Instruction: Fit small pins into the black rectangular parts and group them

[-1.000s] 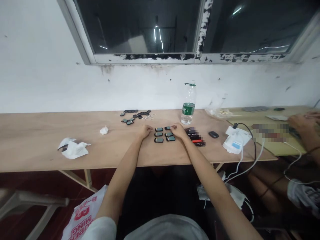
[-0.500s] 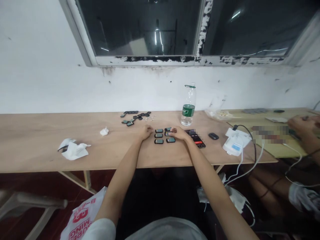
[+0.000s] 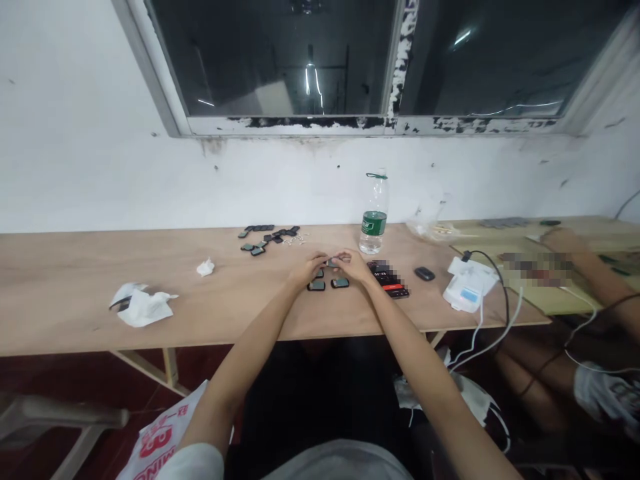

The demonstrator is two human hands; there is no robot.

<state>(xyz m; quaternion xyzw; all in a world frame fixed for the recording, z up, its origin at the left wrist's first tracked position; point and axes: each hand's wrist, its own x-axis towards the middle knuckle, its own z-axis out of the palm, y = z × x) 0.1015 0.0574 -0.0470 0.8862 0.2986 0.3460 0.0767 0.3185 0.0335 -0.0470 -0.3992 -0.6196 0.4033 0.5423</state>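
My left hand [image 3: 313, 266] and my right hand [image 3: 353, 264] meet over a small group of black, fob-like cases with grey-green inserts. Fingers of both are closed on one small dark case [image 3: 331, 259], raised just above the group and partly covered by the fingertips. On the table below them lie a left front case [image 3: 317, 286] and a right front case [image 3: 340, 283]. Others behind these are largely hidden by my hands. Farther back, a loose pile of similar black cases [image 3: 277, 237] lies beside tiny pale metal-looking bits [image 3: 296, 239].
A phone [image 3: 389, 277] and a black oval object [image 3: 425, 273] lie right of my hands. Behind stands a water bottle [image 3: 374, 223]. A white cabled device [image 3: 467, 287] sits farther right, near another person's arm [image 3: 595, 257]. Crumpled tissues [image 3: 150, 307] lie left.
My left hand has moved right to meet my right hand. A case is now raised between both hands' fingers. The other person's hand at the right has shifted left.
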